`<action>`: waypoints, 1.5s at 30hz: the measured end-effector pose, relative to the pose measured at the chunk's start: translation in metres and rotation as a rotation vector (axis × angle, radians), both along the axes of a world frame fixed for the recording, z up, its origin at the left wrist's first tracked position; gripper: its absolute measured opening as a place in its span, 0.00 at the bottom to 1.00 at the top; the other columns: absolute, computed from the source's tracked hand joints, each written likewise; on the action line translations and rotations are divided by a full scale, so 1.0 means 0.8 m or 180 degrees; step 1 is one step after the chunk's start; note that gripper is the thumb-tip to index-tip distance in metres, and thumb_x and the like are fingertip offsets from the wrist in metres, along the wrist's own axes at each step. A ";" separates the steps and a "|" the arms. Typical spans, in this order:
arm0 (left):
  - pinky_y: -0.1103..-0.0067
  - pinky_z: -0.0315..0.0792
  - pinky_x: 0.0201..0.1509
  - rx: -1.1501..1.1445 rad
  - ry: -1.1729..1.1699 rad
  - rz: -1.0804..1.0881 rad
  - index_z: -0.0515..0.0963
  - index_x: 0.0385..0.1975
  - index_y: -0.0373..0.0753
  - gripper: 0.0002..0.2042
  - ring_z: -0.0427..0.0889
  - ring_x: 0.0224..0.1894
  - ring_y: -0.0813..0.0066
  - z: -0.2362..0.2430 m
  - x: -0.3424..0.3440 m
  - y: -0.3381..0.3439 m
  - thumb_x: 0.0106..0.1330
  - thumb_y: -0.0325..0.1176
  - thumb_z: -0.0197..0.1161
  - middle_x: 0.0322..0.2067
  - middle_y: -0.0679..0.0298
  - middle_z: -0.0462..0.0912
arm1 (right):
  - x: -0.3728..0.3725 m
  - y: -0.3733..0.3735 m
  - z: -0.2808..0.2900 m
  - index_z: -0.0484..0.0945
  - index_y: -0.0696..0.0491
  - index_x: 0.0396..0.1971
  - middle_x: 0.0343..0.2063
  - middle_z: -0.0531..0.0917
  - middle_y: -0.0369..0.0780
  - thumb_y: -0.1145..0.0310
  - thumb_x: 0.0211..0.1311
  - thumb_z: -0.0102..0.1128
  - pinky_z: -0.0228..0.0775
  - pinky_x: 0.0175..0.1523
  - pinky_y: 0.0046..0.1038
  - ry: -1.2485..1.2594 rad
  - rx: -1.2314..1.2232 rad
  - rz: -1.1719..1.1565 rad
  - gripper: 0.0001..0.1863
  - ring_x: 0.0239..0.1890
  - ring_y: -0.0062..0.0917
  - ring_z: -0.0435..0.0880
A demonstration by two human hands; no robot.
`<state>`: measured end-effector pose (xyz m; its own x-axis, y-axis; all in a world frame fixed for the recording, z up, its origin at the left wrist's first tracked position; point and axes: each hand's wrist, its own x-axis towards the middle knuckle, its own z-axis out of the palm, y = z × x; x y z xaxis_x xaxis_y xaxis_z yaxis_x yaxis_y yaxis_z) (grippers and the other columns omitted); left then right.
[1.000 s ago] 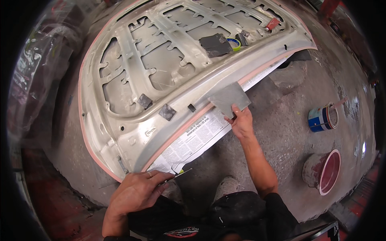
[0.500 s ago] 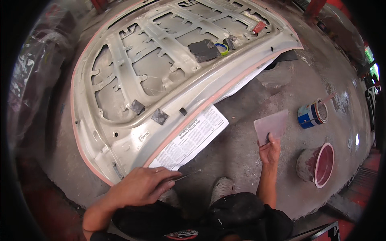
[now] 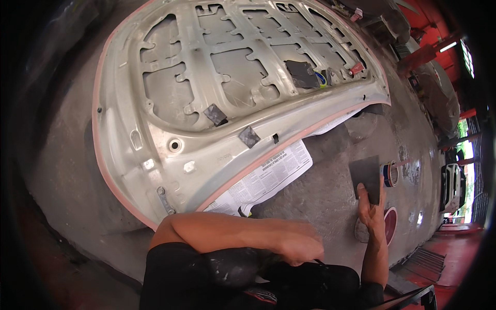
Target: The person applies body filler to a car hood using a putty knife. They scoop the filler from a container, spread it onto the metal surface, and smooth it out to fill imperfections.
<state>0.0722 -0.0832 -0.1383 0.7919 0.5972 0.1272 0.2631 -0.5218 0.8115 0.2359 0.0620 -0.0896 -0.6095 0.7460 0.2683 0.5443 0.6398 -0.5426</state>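
My right hand (image 3: 371, 217) grips a flat grey square plate (image 3: 365, 173) by its lower edge, thumb across its face. In front of my body, my left hand (image 3: 302, 244) is smeared by motion with its fingers curled in. A sliver of a thin dark scraper (image 3: 320, 262) sticks out below it; the rest is hidden. Ahead lies a car hood (image 3: 155, 119), inner side up, with a pink band (image 3: 248, 172) along its edge. Newspaper (image 3: 268, 173) lies under that near edge. Small dark square pads (image 3: 249, 137) rest on the frame.
A paint can (image 3: 393, 174) with a stick in it stands behind the plate. A pink-lined bucket (image 3: 391, 225) is partly hidden by my right arm. On the hood are a dark sheet (image 3: 302, 74), a tape roll (image 3: 321, 78) and a red-handled tool (image 3: 356, 68).
My left hand has swung right across my body, out from the hood's near corner. The plate in my right hand has moved right and turned. The view has shifted too.
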 end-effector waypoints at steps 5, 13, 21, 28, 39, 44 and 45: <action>0.61 0.74 0.39 0.0452 -0.0209 -0.0055 0.78 0.39 0.36 0.11 0.80 0.39 0.50 0.005 -0.017 -0.011 0.57 0.27 0.56 0.34 0.53 0.81 | -0.032 0.021 0.047 0.72 0.64 0.52 0.41 0.79 0.43 0.72 0.67 0.51 0.67 0.48 0.25 0.0426 0.0447 -0.0498 0.16 0.41 0.26 0.76; 0.63 0.75 0.43 0.0035 0.0401 0.0165 0.77 0.50 0.40 0.16 0.81 0.42 0.51 0.004 -0.031 -0.023 0.63 0.32 0.53 0.37 0.53 0.81 | -0.120 0.071 0.101 0.74 0.64 0.51 0.47 0.81 0.42 0.81 0.65 0.51 0.69 0.58 0.28 0.3367 0.0933 0.0715 0.15 0.52 0.25 0.79; 0.61 0.74 0.45 -0.0406 0.1065 0.0617 0.77 0.51 0.40 0.16 0.80 0.44 0.50 0.003 0.012 0.029 0.65 0.34 0.54 0.40 0.53 0.83 | -0.055 0.145 0.138 0.77 0.55 0.55 0.45 0.84 0.46 0.83 0.50 0.65 0.77 0.50 0.26 0.3672 0.1764 -0.0254 0.27 0.43 0.30 0.86; 0.63 0.73 0.48 -0.1140 0.2162 0.1588 0.76 0.52 0.41 0.16 0.79 0.48 0.53 0.000 0.045 0.068 0.67 0.36 0.54 0.43 0.55 0.82 | 0.067 0.278 0.106 0.77 0.55 0.54 0.51 0.81 0.44 0.80 0.53 0.66 0.77 0.51 0.27 0.1765 0.3286 -0.0852 0.25 0.48 0.31 0.84; 0.64 0.73 0.50 -0.1229 0.2483 0.2643 0.75 0.54 0.42 0.16 0.80 0.47 0.53 0.082 0.164 0.176 0.68 0.35 0.54 0.46 0.54 0.81 | 0.143 0.420 0.020 0.77 0.62 0.50 0.47 0.82 0.43 0.82 0.52 0.63 0.74 0.51 0.30 0.3332 0.0624 -0.0260 0.22 0.47 0.30 0.82; 0.63 0.74 0.48 -0.0990 0.2719 0.3339 0.74 0.55 0.41 0.17 0.80 0.45 0.51 0.130 0.224 0.246 0.68 0.36 0.53 0.43 0.52 0.81 | 0.167 0.446 0.011 0.79 0.65 0.42 0.37 0.83 0.40 0.76 0.53 0.61 0.72 0.51 0.27 0.5241 -0.2324 0.0145 0.15 0.41 0.28 0.82; 0.63 0.74 0.48 -0.0976 0.2887 0.3469 0.73 0.55 0.41 0.17 0.80 0.45 0.51 0.138 0.235 0.265 0.68 0.36 0.53 0.43 0.51 0.81 | 0.178 0.454 0.008 0.78 0.64 0.42 0.37 0.83 0.40 0.76 0.53 0.61 0.72 0.51 0.28 0.5140 -0.2281 0.0164 0.15 0.42 0.28 0.82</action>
